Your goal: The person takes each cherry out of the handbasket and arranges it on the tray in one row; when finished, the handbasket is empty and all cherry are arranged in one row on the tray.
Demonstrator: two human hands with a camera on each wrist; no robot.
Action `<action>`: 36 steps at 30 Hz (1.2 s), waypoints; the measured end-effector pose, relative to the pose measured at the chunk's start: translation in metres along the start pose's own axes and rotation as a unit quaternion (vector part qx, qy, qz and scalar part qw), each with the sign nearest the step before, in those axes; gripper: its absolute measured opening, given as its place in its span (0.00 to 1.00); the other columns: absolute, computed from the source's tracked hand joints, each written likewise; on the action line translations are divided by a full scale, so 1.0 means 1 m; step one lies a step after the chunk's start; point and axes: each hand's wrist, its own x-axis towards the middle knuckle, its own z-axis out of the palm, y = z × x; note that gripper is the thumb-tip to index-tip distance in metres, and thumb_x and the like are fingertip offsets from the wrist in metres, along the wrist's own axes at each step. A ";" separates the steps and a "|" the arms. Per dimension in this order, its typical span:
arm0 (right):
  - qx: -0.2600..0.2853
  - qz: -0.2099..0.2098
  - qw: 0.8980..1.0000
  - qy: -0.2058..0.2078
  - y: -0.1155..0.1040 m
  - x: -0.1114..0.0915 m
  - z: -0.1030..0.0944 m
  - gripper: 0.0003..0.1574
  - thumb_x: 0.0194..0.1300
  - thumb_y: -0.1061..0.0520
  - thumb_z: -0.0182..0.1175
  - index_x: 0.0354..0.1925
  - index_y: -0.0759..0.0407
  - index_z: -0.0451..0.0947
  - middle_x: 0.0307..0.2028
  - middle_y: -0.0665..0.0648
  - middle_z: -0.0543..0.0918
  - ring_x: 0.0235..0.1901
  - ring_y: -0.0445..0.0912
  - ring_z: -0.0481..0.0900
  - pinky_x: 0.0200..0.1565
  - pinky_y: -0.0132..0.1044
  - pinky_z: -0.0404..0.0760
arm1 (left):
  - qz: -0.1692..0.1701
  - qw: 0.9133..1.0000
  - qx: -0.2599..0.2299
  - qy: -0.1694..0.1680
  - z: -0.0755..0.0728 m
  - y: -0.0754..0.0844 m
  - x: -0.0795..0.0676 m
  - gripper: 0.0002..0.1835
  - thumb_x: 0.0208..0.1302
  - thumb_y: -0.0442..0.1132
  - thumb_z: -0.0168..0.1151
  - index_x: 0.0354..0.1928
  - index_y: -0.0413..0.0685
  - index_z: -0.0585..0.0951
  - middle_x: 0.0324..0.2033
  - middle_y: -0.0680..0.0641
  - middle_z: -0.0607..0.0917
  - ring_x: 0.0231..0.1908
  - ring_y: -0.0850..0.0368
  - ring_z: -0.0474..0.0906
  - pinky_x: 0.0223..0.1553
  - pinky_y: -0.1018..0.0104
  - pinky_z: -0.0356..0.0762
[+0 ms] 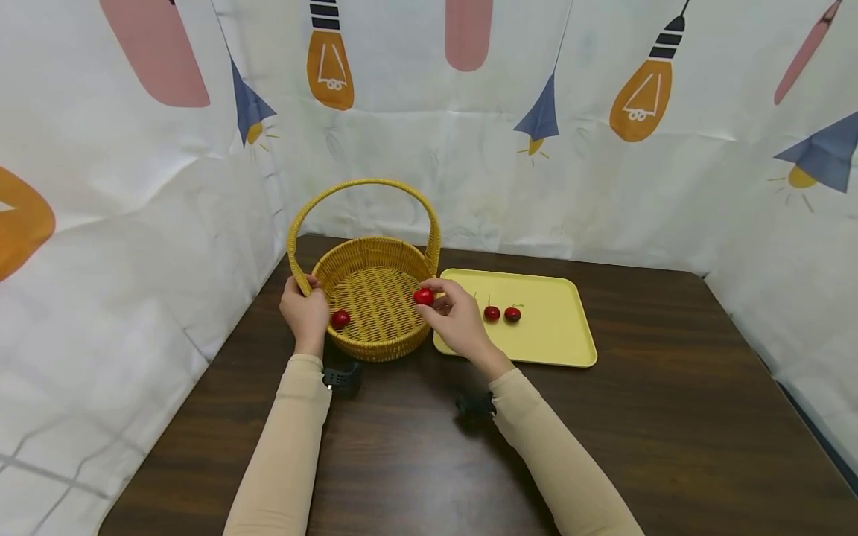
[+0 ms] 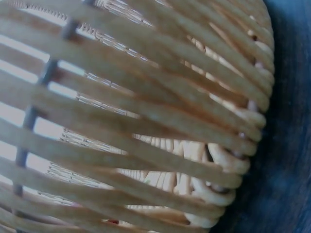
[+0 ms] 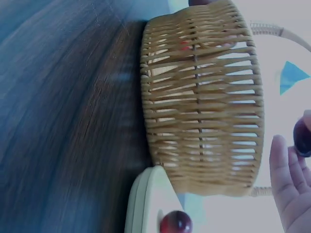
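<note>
The yellow wicker basket (image 1: 375,339) stands on the table with its tall handle upright. My left hand (image 1: 304,313) grips the basket's left side at the foot of the handle; the left wrist view is filled by the woven wall (image 2: 146,116). Between thumb and fingers my right hand (image 1: 459,316) pinches a red cherry (image 1: 424,296), over the basket's right rim. In the right wrist view that cherry (image 3: 302,138) shows dark at the fingertips. Another cherry (image 1: 340,319) lies inside the basket at the left.
A pale yellow tray (image 1: 563,335) lies right of the basket, close to it. On it are two cherries with stems, one (image 1: 492,313) beside the other (image 1: 512,314). A printed cloth (image 1: 469,193) hangs behind the dark wooden table (image 1: 670,417).
</note>
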 end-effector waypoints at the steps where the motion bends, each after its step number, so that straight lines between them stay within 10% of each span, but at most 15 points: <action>1: -0.006 0.001 1.000 0.006 0.001 -0.001 -0.002 0.22 0.63 0.60 0.65 0.56 0.61 0.76 0.47 0.57 0.80 0.38 0.48 0.82 0.41 0.40 0.81 | -0.002 1.000 0.002 0.000 0.000 0.000 0.000 0.07 0.61 0.27 0.50 0.38 0.43 0.75 0.36 0.45 0.81 0.37 0.54 0.75 0.39 0.66 0.69; 15: -0.037 0.059 0.990 0.125 0.017 -0.006 -0.037 0.21 0.60 0.63 0.66 0.53 0.60 0.80 0.47 0.59 0.82 0.39 0.50 0.85 0.37 0.37 0.83 | -0.021 1.000 0.012 0.002 -0.002 0.000 0.001 0.09 0.61 0.27 0.48 0.40 0.43 0.75 0.36 0.48 0.79 0.41 0.55 0.75 0.44 0.65 0.69; 36: -0.027 0.148 0.969 0.195 0.054 -0.012 -0.123 0.20 0.63 0.59 0.65 0.54 0.61 0.80 0.51 0.61 0.80 0.37 0.42 0.80 0.34 0.28 0.78 | -0.020 1.000 0.013 -0.001 0.003 0.004 0.000 0.09 0.62 0.28 0.48 0.39 0.44 0.75 0.36 0.48 0.79 0.40 0.56 0.75 0.42 0.66 0.69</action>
